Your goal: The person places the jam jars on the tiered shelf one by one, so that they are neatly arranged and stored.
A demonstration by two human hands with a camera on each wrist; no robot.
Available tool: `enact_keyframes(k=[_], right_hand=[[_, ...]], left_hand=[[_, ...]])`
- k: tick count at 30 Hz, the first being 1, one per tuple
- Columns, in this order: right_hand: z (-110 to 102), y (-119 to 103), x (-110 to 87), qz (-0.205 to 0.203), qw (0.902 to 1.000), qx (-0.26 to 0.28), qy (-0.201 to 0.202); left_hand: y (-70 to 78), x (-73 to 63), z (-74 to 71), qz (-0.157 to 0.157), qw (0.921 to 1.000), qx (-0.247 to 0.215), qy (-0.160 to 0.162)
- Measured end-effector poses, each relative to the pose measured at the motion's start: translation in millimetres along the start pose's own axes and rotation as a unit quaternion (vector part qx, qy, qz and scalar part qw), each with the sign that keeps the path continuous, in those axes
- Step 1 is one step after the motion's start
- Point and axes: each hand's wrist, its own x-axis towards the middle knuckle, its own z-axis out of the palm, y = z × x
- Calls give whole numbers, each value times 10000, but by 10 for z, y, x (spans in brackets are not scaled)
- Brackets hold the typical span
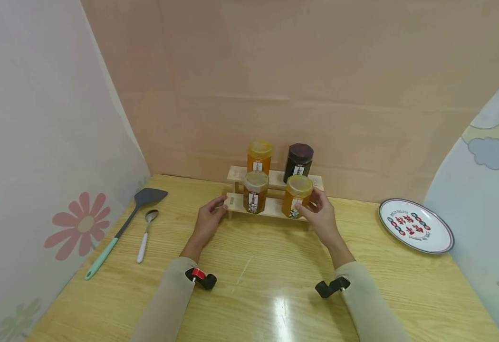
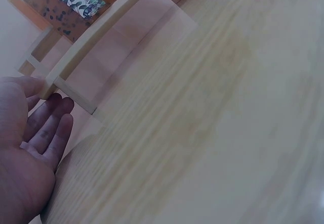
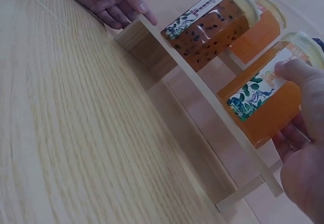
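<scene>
A two-step wooden rack (image 1: pixel 272 207) stands at the back middle of the table. My right hand (image 1: pixel 323 216) grips the front right jar of orange preserve (image 3: pixel 263 97), thumb across its label and fingers behind. This jar sits on the lower step. At the left end of that step, my left hand (image 1: pixel 208 219) pinches the board, thumb above and fingers below it (image 2: pixel 43 128). Between the hands, a jar with dark seeds (image 3: pixel 210 29) rests on the same step. Behind, the upper step carries a yellow-lidded orange jar (image 1: pixel 260 154) and a dark jar (image 1: pixel 298 161).
On the left lie a grey spatula with a mint handle (image 1: pixel 123 228) and a spoon with a white handle (image 1: pixel 146 237). A white plate with red characters (image 1: pixel 435 237) lies at the right. A cloth-like backdrop (image 1: pixel 318 95) rises behind the rack.
</scene>
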Motion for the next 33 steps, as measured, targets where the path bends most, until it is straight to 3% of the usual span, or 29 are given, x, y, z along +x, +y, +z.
enact_keyframes(k=[25,33], right_hand=[[106,10,12,-70,9997,211,56],[134,16,30,-335,9992,211,35]], left_hand=[[-12,-5,-38,-91,9999,-88,102],[-13,10,-74,-119,9998,-98,98]])
